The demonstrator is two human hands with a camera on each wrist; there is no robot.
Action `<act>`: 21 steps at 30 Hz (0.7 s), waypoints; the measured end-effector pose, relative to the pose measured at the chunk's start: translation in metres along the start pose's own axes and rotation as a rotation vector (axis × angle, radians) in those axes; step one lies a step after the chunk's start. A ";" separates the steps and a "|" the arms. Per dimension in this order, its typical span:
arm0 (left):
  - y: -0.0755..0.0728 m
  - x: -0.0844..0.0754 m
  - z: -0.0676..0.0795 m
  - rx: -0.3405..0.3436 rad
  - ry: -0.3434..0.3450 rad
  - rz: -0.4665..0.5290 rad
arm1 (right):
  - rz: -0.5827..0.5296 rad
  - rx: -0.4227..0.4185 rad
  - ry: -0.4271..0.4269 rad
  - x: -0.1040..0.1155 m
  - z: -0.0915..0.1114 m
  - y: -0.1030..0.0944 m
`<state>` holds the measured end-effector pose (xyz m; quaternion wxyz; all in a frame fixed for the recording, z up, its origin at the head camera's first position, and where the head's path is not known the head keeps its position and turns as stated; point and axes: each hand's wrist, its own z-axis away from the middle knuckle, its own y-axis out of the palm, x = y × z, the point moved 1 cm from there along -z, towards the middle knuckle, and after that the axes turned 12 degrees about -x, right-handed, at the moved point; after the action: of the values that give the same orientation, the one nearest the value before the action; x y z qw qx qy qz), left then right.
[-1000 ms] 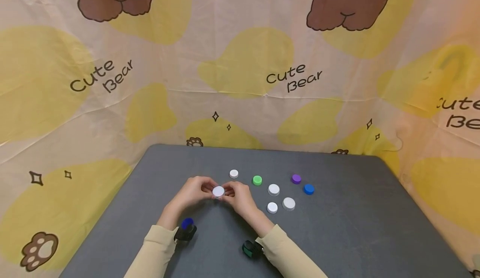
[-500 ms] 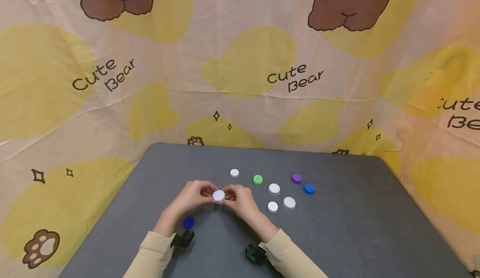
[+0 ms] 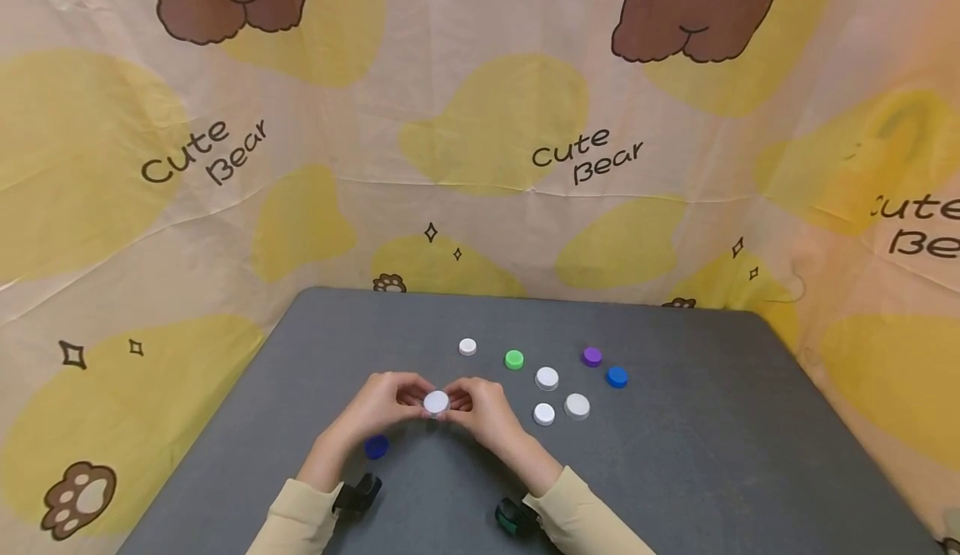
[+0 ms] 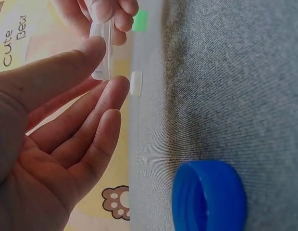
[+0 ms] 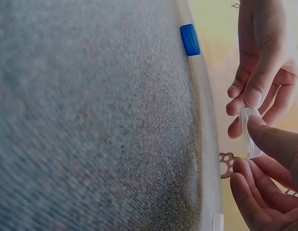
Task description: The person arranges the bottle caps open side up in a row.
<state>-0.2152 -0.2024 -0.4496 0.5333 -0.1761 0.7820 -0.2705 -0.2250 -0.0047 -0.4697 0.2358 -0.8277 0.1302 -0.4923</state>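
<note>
Both hands hold one white, translucent-sided bottle cap [image 3: 436, 403] just above the grey table, its flat top facing up. My left hand [image 3: 382, 403] pinches its left side; in the left wrist view the thumb lies along the ribbed cap [image 4: 106, 65] and the lower fingers are loosely bent. My right hand [image 3: 486, 412] pinches the opposite side. In the right wrist view, both thumbs touch the cap [image 5: 254, 148]. A dark blue cap [image 3: 377, 447] rests near my left wrist, and its hollow threaded inside shows in the left wrist view [image 4: 221, 197].
Right of the hands lie several more caps: white ones [image 3: 547, 378], a green cap [image 3: 513, 360], a purple cap [image 3: 592, 357] and a blue cap [image 3: 617, 377]. Another white cap [image 3: 467, 347] sits behind the hands. A printed cloth [image 3: 480, 138] hangs beyond the table [image 3: 712, 455].
Both hands have drawn back toward the person with the white cap between them. The dark blue cap, partly hidden by the left wrist camera earlier, shows more fully. Other caps stay put.
</note>
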 end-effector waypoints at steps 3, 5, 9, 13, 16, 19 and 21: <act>0.000 -0.001 0.003 -0.002 0.000 0.003 | -0.006 0.006 0.001 0.001 0.002 0.000; 0.001 -0.001 0.005 -0.001 -0.004 0.004 | -0.009 0.009 0.000 0.002 0.004 -0.001; 0.001 -0.002 0.010 0.008 -0.014 0.011 | -0.020 0.016 -0.007 0.003 0.006 -0.002; 0.001 -0.002 0.014 0.008 -0.012 0.023 | -0.038 0.023 -0.019 0.003 0.009 -0.002; 0.000 -0.001 0.016 0.005 -0.013 0.030 | -0.055 0.031 -0.023 0.005 0.010 -0.002; 0.000 -0.001 0.019 0.002 -0.012 0.043 | -0.065 0.043 -0.017 0.006 0.012 -0.003; 0.000 -0.001 0.021 0.001 -0.010 0.053 | -0.064 0.050 -0.016 0.007 0.013 -0.003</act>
<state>-0.1956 -0.2066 -0.4548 0.5444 -0.1564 0.7835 -0.2554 -0.2103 -0.0021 -0.4680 0.2416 -0.8293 0.0894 -0.4959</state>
